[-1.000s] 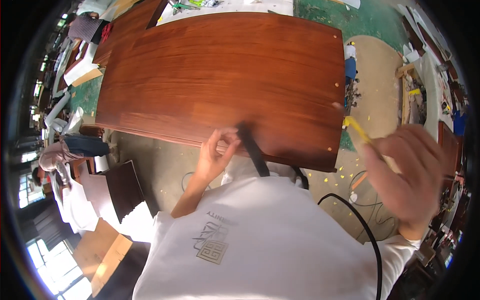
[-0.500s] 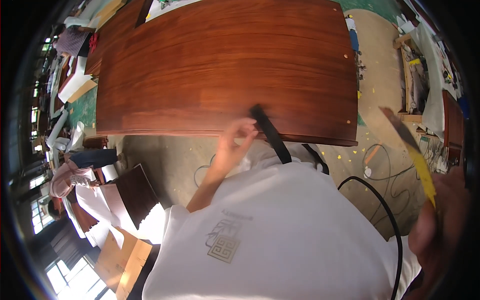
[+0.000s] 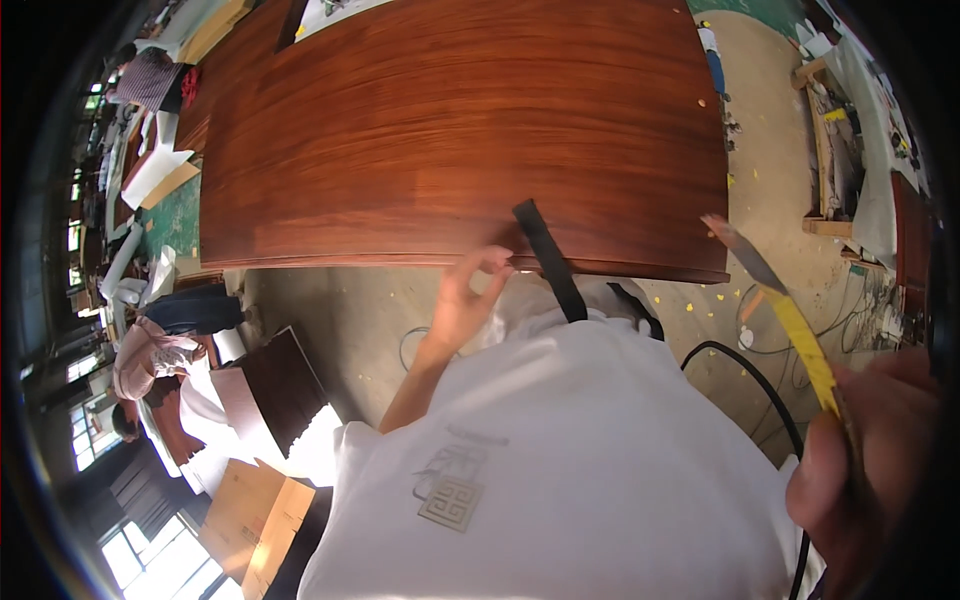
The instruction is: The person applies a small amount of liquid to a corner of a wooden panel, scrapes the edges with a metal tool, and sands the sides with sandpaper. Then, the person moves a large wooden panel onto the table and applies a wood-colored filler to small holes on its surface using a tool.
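A big reddish-brown wooden panel (image 3: pixel 450 130) with a glossy grain stretches out in front of me. At its near edge is my left hand (image 3: pixel 468 300), thumb and fingertips drawn together in a pinch. Whatever lies between them is too small to make out. My right hand (image 3: pixel 850 450), raised at the right, is closed round the yellow handle of a slim tool (image 3: pixel 800 325). The tool's flat metal blade ends in a brownish tip and points up and left, in front of the panel's near right corner. Part of the right hand fades into the dark rim.
A black strap (image 3: pixel 553 265) rises from my waist over the panel's near edge. A black cable (image 3: pixel 750 370) curves beside my shirt. At the left, two people (image 3: pixel 150 355) (image 3: pixel 150 80) are among boards and a cardboard box (image 3: pixel 255 515). A wooden rack (image 3: pixel 830 160) stands at the right.
My right hand has come inward from the right rim, bringing the yellow-handled tool leftward. My left hand stays near the panel edge, and the view has shifted slightly.
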`<action>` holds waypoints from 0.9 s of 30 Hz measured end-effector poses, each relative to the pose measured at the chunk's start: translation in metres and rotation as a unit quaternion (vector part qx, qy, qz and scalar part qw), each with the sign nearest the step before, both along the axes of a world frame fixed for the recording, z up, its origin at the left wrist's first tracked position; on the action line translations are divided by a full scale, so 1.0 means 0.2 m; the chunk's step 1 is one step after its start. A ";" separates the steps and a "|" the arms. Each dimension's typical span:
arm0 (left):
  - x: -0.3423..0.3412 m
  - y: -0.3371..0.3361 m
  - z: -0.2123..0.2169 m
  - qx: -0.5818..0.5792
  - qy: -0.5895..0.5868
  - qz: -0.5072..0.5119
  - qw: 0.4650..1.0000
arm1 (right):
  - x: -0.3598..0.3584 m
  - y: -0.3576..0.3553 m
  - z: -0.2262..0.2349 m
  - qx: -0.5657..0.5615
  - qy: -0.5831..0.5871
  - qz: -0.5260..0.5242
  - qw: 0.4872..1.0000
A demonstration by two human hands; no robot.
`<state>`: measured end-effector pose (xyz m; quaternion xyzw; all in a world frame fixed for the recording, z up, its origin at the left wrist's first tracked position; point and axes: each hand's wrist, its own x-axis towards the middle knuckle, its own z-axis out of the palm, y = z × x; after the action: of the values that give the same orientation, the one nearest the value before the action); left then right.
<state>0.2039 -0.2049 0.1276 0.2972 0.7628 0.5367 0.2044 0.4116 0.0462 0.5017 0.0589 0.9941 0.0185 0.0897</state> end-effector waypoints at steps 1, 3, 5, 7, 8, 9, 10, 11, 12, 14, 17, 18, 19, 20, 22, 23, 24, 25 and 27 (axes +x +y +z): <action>0.00 0.00 -0.04 0.000 0.043 -0.017 0.999 | -0.03 -0.02 0.01 -0.015 0.002 0.003 1.000; 0.03 -0.04 -0.06 0.025 0.072 0.010 0.997 | -0.08 -0.01 0.03 -0.056 0.020 0.033 0.998; 0.01 -0.03 -0.11 0.021 0.066 0.008 0.998 | -0.08 -0.01 0.02 -0.051 0.031 0.043 0.997; -0.04 0.02 -0.08 0.014 0.045 -0.029 0.998 | -0.15 -0.06 0.04 -0.027 0.013 0.027 0.999; -0.01 0.02 -0.09 0.031 0.034 -0.023 0.999 | -0.16 -0.06 0.04 -0.021 0.015 0.031 0.999; -0.04 0.02 -0.11 0.030 0.043 -0.018 0.998 | -0.17 -0.07 0.03 -0.015 0.020 0.037 0.999; 0.00 -0.06 -0.09 0.002 0.063 0.001 0.998 | -0.10 -0.03 0.00 -0.026 0.038 0.050 0.998; 0.02 -0.08 -0.10 0.014 0.099 0.035 0.994 | -0.04 0.04 -0.02 -0.032 0.058 0.064 0.996; 0.02 -0.07 0.00 -0.048 0.053 0.002 0.997 | -0.02 0.04 -0.04 -0.024 0.057 0.055 0.997; -0.02 0.00 -0.07 -0.030 -0.006 -0.008 0.999 | -0.06 -0.01 0.03 0.011 0.032 0.022 0.999; -0.03 0.01 -0.04 -0.007 0.014 -0.013 1.000 | -0.05 0.01 0.02 0.023 0.033 0.024 0.999; -0.03 0.00 -0.02 -0.005 0.020 -0.008 1.000 | -0.02 0.03 -0.01 0.018 0.045 0.028 0.998; -0.03 -0.01 0.00 -0.004 0.025 -0.004 1.000 | 0.00 0.06 -0.01 0.015 0.049 0.036 0.998; -0.02 -0.01 0.01 0.001 0.022 -0.010 1.000 | 0.02 0.06 -0.03 0.012 0.050 0.038 0.998; -0.01 -0.01 -0.03 0.034 0.008 0.008 0.999 | 0.02 0.02 -0.03 0.009 0.045 0.041 0.998; 0.00 -0.02 -0.03 0.048 -0.012 0.030 0.998 | 0.01 0.01 -0.04 0.005 0.048 0.044 0.998; -0.01 -0.01 -0.01 0.063 -0.031 0.049 0.996 | 0.00 0.00 -0.04 0.001 0.046 0.045 0.998; -0.01 0.00 0.02 0.082 -0.072 0.063 0.992 | -0.01 -0.02 -0.05 -0.005 0.046 0.042 0.998; -0.02 0.02 0.06 0.102 -0.098 0.081 0.987 | 0.00 -0.05 -0.07 -0.004 0.040 0.031 0.999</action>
<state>0.2006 -0.2001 0.1394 0.1998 0.7018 0.6532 0.2022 0.4122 0.0355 0.4873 0.0287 0.9983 0.0143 0.0491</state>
